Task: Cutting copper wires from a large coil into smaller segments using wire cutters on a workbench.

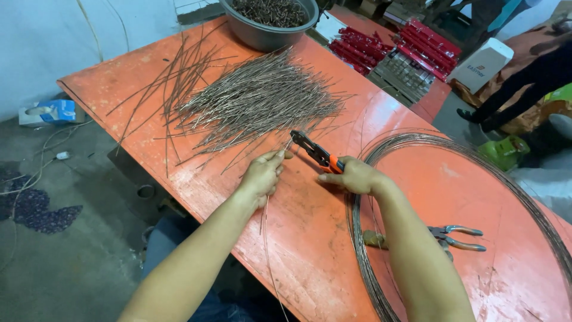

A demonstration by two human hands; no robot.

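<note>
The table (310,238) is a worn sheet painted orange-red, scuffed and scratched pale in places, its near edge running diagonally from the far left corner down toward the person. Across the far half lies a loose, bristling heap of cut wire pieces (262,98), thin, straight and dull metallic, fanned out with longer brownish strands straggling off to the left. Beyond it, at the table's far edge, sits a round grey basin (262,33) filled with dark small bits. On the right a large coil of thin wire (465,149) lies flat in a wide ring, and a second pair of pliers (456,235) with orange-lined handles rests inside it by the right forearm. Between heap and coil there is a bare patch of tabletop where both hands are. The left hand (262,176) has its fingers pinched together on a single wire strand (266,238), which trails back over the near edge. The right hand (354,176) is clamped round the orange handles of a wire cutter (313,149), whose dark nose meets the strand just beside the left fingertips. Red boxes (417,39) are stacked beyond the table.
</note>
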